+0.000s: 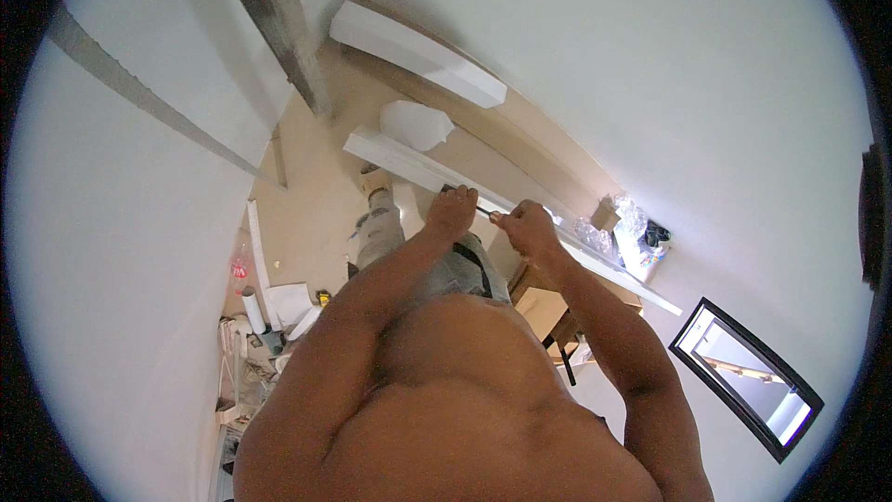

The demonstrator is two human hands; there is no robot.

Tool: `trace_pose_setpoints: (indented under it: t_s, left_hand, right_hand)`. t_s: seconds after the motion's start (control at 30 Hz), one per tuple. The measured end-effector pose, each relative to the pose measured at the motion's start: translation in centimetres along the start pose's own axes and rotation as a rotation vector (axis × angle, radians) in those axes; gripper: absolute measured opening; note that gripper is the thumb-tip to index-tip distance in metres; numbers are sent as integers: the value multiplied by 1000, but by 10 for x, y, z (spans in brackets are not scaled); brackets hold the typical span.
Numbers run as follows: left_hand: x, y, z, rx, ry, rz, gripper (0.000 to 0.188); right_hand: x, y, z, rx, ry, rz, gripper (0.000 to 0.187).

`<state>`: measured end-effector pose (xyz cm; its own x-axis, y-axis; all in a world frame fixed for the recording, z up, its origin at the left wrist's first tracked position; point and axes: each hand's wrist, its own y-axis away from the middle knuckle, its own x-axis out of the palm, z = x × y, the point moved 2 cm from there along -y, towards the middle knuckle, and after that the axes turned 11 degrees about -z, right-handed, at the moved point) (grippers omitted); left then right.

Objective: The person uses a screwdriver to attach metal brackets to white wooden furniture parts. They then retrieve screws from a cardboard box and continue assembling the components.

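Observation:
Both my hands are together in front of me, above a long white profile strip (409, 160) that runs slantwise from the upper left to the lower right. A slim dark rod-like tool (483, 212) spans the short gap between them; its exact kind is too small to tell. The fingers of my left hand (452, 210) are curled round its left end, where a bit of dark shows at the fingertips. My right hand (530, 229) is closed on the other end. Whether the tool touches the strip is hidden by my hands.
Beyond the strip lie a white panel piece (415, 125) and a long white boxy length (418, 54). Clear plastic wrap and a carton (606, 216) sit by the right wall, near a black-framed mirror (748, 379). A bottle (240, 268) and a tape measure (323, 298) are left.

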<state>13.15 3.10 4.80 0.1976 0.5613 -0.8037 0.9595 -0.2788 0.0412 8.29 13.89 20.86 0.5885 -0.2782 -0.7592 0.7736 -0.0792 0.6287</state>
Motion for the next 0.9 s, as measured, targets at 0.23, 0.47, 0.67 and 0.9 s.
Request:
trace_pose_setpoints:
  t_s: [0.23, 0.47, 0.67, 0.9]
  left_hand:
    - [-5, -2, 36, 425, 23, -90, 8]
    - [8, 1, 42, 450, 14, -69, 14]
    - [7, -3, 42, 441, 47, -22, 13]
    - [-8, -7, 38, 366, 115, -19, 25]
  right_hand:
    - [-3, 25, 13, -219, 285, 3, 43]
    - [-1, 20, 18, -207, 309, 22, 42]
    - [-10, 24, 10, 12, 89, 85, 32]
    - [3, 22, 24, -90, 313, 125, 34]
